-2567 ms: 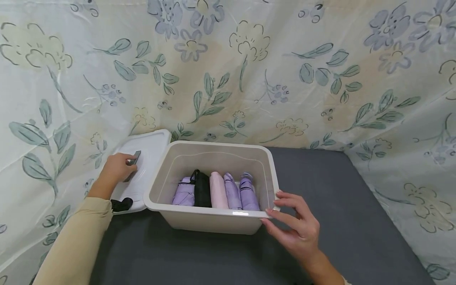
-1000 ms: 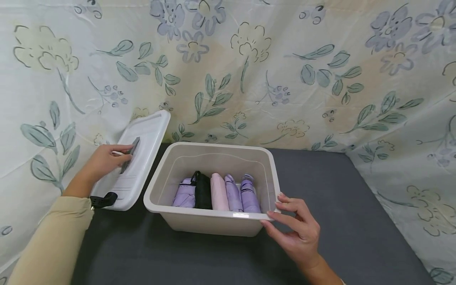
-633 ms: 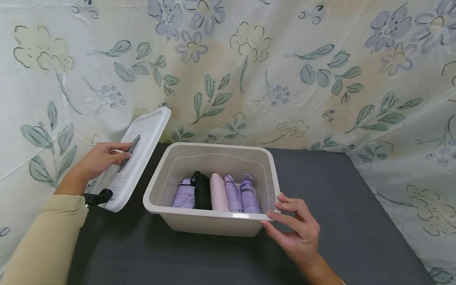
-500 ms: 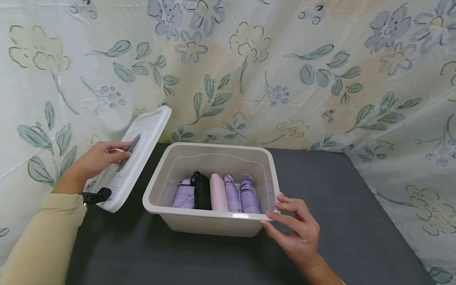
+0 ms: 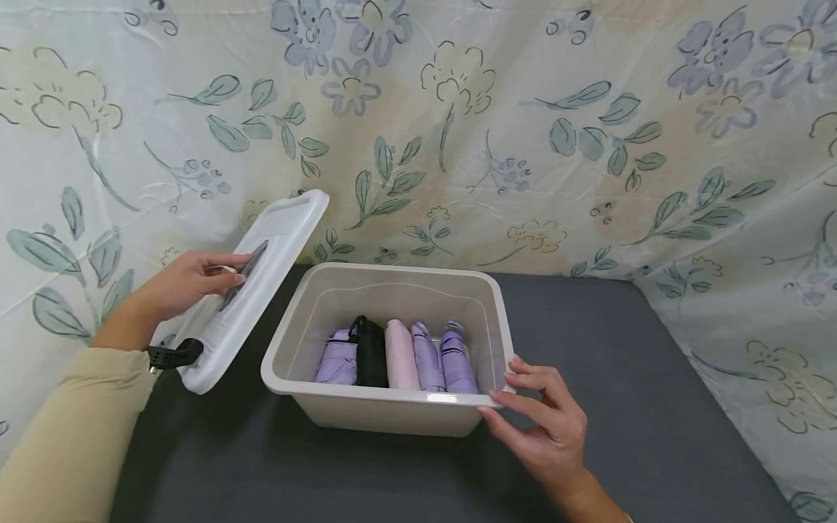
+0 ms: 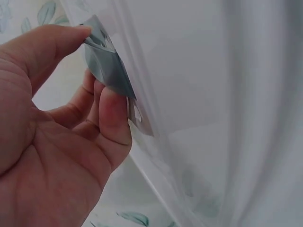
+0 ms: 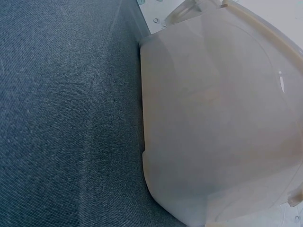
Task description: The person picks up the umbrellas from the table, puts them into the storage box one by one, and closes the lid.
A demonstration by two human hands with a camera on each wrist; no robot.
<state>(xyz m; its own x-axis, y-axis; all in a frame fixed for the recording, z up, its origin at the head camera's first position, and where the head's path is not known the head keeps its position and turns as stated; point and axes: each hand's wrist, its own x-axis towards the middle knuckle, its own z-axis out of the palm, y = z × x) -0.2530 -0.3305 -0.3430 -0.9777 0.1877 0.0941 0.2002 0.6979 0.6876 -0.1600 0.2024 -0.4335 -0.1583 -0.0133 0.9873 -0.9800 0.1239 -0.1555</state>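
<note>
In the head view my left hand [image 5: 186, 285] pinches the grey handle [image 5: 258, 256] of a white lid [image 5: 284, 236], which is held up and tilted left of the beige storage box [image 5: 386, 415]. Close up in the left wrist view, thumb and fingers are on either side of that handle [image 6: 113, 71]. My right hand [image 5: 546, 425] grips the box's front right corner, fingers on the rim and thumb beneath it. Folded umbrellas stand in a row inside: a purple one [image 5: 338, 359], a black one [image 5: 371, 354], a pink one [image 5: 402, 356] and two more purple ones [image 5: 428, 359] at the right.
The box sits on a dark grey tabletop [image 5: 628, 363]. A floral curtain [image 5: 405, 145] hangs behind and along both sides, close to the lid. A black strap [image 5: 175, 354] is around the left wrist. The right wrist view shows mostly the box's side wall [image 7: 213, 113].
My left hand has lifted the lid from lying nearly flat, tilting it up, and has lately brought it slightly right toward the box. The right hand and box have barely moved.
</note>
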